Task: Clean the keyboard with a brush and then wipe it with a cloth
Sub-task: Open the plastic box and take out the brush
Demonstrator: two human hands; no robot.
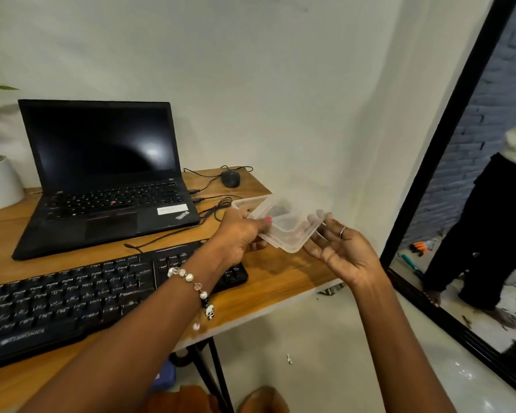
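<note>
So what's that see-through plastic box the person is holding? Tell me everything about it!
The clear, squarish plastic container has rounded corners and a flanged rim. It is held tilted in the air past the wooden desk's right end. The left hand grips its near-left edge, thumb on top; the right hand is open, fingers touching its right corner. Something dark, too blurred to identify, shows inside. Another clear plastic piece lies just behind it.

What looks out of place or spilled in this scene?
Small bits of debris lie at the desk's right edge, with one scrap on the floor below. The left hand holds a clear plastic container tilted, with dark crumbs inside.
</note>
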